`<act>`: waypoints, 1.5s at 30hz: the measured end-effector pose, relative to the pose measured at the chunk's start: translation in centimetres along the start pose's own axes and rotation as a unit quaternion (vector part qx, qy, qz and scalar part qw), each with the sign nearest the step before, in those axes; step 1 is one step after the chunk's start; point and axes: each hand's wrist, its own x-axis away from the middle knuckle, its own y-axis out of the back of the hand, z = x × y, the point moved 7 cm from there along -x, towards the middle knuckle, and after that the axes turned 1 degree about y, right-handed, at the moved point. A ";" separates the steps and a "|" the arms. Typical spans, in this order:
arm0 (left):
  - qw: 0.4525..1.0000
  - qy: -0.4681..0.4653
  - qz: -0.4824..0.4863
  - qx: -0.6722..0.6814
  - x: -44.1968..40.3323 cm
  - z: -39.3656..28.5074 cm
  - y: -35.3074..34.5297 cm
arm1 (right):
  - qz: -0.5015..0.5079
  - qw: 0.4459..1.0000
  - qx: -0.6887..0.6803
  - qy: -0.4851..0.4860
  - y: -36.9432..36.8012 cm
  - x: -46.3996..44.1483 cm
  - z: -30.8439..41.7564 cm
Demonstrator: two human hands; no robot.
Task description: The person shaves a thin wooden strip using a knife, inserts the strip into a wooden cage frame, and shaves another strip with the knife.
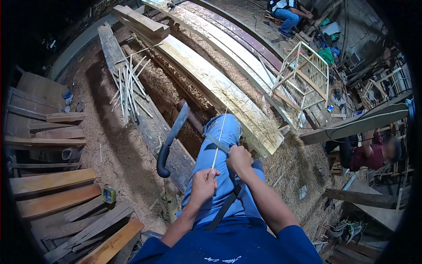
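My left hand [203,187] is closed on the near end of a thin pale stick [220,137], which points away from me over my blue-trousered leg. In my right hand [239,159] is a knife, its flat grey blade [216,143] lying across the stick above my thigh. A larger knife with a black handle [163,157] and a curved dark blade [179,119] rests on the weathered plank [151,132] left of my leg. Farther up that plank lies a loose pile of thin pale sticks [128,92].
Long timber beams [211,79] run beyond my knee. A slatted wooden cage [303,77] stands at the upper right. One person [288,15] sits at the top, another [371,152] is at the right. Cut boards [57,185] and a yellow tape measure [108,195] lie left.
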 end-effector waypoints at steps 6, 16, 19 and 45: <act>1.000 -0.016 -0.017 -0.012 0.7 -0.1 0.8 | -0.011 0.999 -0.005 0.037 1.2 -0.7 1.2; 0.999 0.026 0.021 0.013 -3.2 -1.7 -0.8 | 0.055 0.994 -0.044 0.089 0.4 1.4 1.5; 0.997 -0.043 -0.027 -0.062 -3.3 -1.7 -0.6 | 0.059 0.993 -0.033 0.099 0.1 1.3 1.7; 0.999 0.023 0.021 -0.006 1.0 -1.2 0.8 | 0.022 0.988 -0.141 -0.062 -2.1 -0.9 -3.8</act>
